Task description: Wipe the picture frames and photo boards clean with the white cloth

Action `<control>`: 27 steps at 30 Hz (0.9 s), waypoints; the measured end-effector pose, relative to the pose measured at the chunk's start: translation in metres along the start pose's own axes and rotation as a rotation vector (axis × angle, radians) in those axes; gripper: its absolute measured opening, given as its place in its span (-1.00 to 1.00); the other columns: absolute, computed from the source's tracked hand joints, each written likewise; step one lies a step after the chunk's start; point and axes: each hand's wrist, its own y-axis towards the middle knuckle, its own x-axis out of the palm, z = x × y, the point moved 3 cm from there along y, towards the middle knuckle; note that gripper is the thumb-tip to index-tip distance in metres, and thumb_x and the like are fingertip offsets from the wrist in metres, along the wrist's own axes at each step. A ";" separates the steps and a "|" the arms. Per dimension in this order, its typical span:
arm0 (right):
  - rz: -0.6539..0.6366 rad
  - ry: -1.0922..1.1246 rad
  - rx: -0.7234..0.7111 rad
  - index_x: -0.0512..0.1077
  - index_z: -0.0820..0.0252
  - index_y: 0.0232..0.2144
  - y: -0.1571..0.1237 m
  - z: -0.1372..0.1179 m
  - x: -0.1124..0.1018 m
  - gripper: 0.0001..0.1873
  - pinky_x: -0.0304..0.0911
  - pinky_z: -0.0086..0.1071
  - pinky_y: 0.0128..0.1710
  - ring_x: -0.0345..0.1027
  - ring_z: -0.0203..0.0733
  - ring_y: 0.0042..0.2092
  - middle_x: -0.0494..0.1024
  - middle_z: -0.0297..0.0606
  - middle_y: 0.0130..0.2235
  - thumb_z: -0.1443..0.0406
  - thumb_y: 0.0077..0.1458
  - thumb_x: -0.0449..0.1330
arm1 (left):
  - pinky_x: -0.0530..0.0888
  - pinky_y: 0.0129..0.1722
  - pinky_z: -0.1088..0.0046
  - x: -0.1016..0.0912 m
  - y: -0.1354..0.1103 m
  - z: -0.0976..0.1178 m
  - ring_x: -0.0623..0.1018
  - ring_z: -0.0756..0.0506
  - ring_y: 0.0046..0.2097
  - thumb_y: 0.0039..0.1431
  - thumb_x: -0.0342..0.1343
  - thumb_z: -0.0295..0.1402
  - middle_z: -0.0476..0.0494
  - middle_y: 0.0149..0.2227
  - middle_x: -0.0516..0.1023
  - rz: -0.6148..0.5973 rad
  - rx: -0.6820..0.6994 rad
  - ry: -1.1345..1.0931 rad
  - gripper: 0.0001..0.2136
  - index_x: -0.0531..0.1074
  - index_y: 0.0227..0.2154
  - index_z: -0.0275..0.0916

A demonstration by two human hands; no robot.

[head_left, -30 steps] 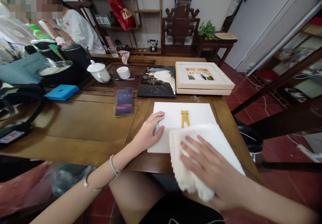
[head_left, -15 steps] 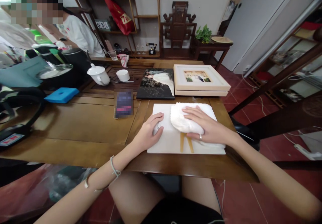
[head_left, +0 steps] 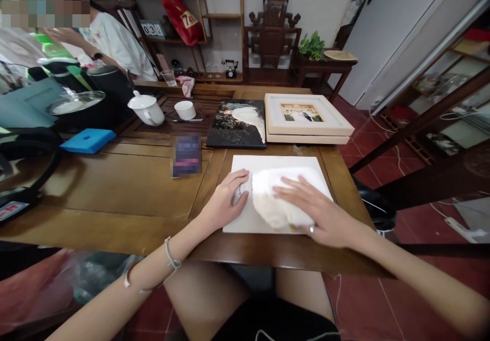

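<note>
A flat white board [head_left: 237, 223] lies near the table's front edge. My left hand [head_left: 225, 198] rests on its left side, fingers spread on the surface and holding nothing; small dark lettering shows beside the thumb. On the right, a folded white towel [head_left: 268, 198] is pressed on the board under my right hand [head_left: 317, 208]. Its fingers lie over the top of the towel and the thumb is at its near edge. A trace of yellow-brown shows below the towel; what it belongs to is mostly hidden.
Behind the board are a dark photo panel [head_left: 235, 126] and a pale framed picture [head_left: 306, 119]. Leftward are a small dark blurred item [head_left: 186, 155], a blue block [head_left: 88, 141], a lidded white cup [head_left: 147, 108], a small white cup [head_left: 185, 110] and headphones [head_left: 30, 167]. A person [head_left: 118, 45] is at the far left.
My right hand and the towel have moved toward me and slightly left, covering most of two yellow-brown strips that showed on the board. My left hand stays on the board's left side.
</note>
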 end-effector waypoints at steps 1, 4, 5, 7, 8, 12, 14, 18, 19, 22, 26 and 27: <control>0.043 0.014 0.032 0.10 0.08 0.28 0.005 0.015 -0.004 -0.36 -0.30 0.20 0.31 -0.14 -0.01 0.36 0.25 -0.17 0.28 0.30 0.16 0.08 | 0.37 0.20 0.01 0.000 0.000 0.000 0.40 -0.25 0.20 0.21 0.03 -0.43 -0.38 0.12 0.42 0.004 -0.002 0.000 -0.70 0.38 0.00 -0.31; 0.159 0.072 0.159 0.17 0.03 0.24 0.022 0.056 -0.015 -0.47 -0.26 0.18 0.31 -0.04 -0.01 0.34 0.29 -0.21 0.26 0.25 0.23 0.02 | 0.37 0.20 0.02 0.000 0.000 0.000 0.40 -0.25 0.20 0.22 0.03 -0.43 -0.36 0.13 0.42 0.010 0.007 -0.004 -0.71 0.38 -0.01 -0.28; 0.189 0.090 0.221 0.19 0.03 0.23 0.026 0.066 -0.018 -0.49 -0.24 0.17 0.31 -0.02 0.01 0.33 0.29 -0.20 0.26 0.23 0.24 0.01 | 0.37 0.20 0.02 0.000 -0.001 0.000 0.40 -0.25 0.20 0.22 0.03 -0.43 -0.36 0.12 0.42 0.011 0.011 -0.006 -0.72 0.38 -0.01 -0.28; 0.235 0.118 0.329 0.22 0.04 0.22 0.031 0.074 -0.020 -0.50 -0.18 0.16 0.30 -0.02 0.05 0.33 0.28 -0.18 0.26 0.21 0.24 0.02 | 0.37 0.20 0.03 0.000 -0.001 0.000 0.40 -0.25 0.20 0.22 0.03 -0.43 -0.36 0.12 0.43 0.015 0.014 -0.006 -0.72 0.38 -0.02 -0.29; 0.245 0.134 0.352 0.23 0.04 0.21 0.032 0.072 -0.020 -0.50 -0.17 0.16 0.30 -0.02 0.06 0.33 0.28 -0.17 0.26 0.21 0.24 0.02 | 0.37 0.20 0.04 0.000 -0.001 0.001 0.40 -0.25 0.20 0.21 0.03 -0.43 -0.36 0.12 0.42 0.014 0.013 -0.005 -0.72 0.38 -0.02 -0.29; 0.197 0.242 0.191 0.20 0.01 0.22 0.022 0.028 -0.008 -0.51 -0.28 0.19 0.31 -0.01 0.03 0.33 0.31 -0.16 0.24 0.14 0.27 0.02 | 0.36 0.20 0.03 -0.001 0.000 0.000 0.40 -0.25 0.20 0.21 0.02 -0.44 -0.36 0.12 0.42 0.005 -0.001 -0.009 -0.71 0.39 -0.01 -0.29; 0.150 0.320 0.077 0.16 0.00 0.24 0.013 0.000 0.000 -0.48 -0.35 0.20 0.31 -0.05 0.01 0.34 0.32 -0.17 0.24 0.08 0.28 0.02 | 0.36 0.21 0.04 0.000 0.000 -0.001 0.39 -0.26 0.21 0.18 0.05 -0.45 -0.36 0.13 0.41 -0.016 0.001 -0.023 -0.70 0.39 -0.01 -0.29; 0.090 0.453 -0.008 0.16 0.02 0.24 0.000 -0.027 0.008 -0.46 -0.37 0.17 0.32 -0.05 0.00 0.34 0.31 -0.17 0.24 0.04 0.28 0.00 | 0.36 0.20 0.04 -0.001 0.000 -0.002 0.37 -0.28 0.22 0.11 0.13 -0.45 -0.40 0.15 0.38 -0.049 0.031 -0.046 -0.62 0.37 0.02 -0.31; 0.113 0.486 0.019 0.20 0.02 0.23 0.000 -0.024 0.008 -0.46 -0.34 0.17 0.32 0.01 0.03 0.32 0.33 -0.18 0.23 0.03 0.26 0.02 | 0.36 0.20 0.04 -0.001 0.000 -0.001 0.37 -0.28 0.22 0.11 0.12 -0.45 -0.40 0.15 0.38 -0.047 0.028 -0.046 -0.63 0.38 0.01 -0.31; 0.283 0.598 0.260 0.41 0.07 0.05 0.007 0.002 0.005 -0.53 0.01 0.14 0.23 0.31 0.14 0.13 0.52 -0.19 0.06 0.01 0.19 0.09 | 0.36 0.20 0.06 -0.001 0.000 0.000 0.39 -0.25 0.20 0.17 0.05 -0.46 -0.36 0.14 0.40 -0.034 -0.008 -0.023 -0.70 0.40 -0.02 -0.28; 0.497 0.752 0.568 0.52 0.19 -0.17 0.029 0.045 0.003 -0.63 0.36 -0.08 -0.10 0.47 0.08 -0.19 0.61 -0.23 -0.27 0.08 0.16 0.09 | 0.36 0.21 0.04 -0.001 -0.001 0.000 0.40 -0.25 0.20 0.21 0.03 -0.43 -0.36 0.13 0.42 -0.007 -0.011 0.004 -0.71 0.38 -0.01 -0.30; 0.529 0.777 0.586 0.52 0.21 -0.17 0.036 0.052 0.002 -0.64 0.36 -0.13 -0.15 0.47 0.05 -0.22 0.61 -0.24 -0.28 0.10 0.14 0.10 | 0.36 0.21 0.04 -0.001 -0.001 0.000 0.40 -0.25 0.20 0.21 0.03 -0.43 -0.36 0.13 0.42 -0.004 -0.004 0.005 -0.71 0.38 -0.01 -0.29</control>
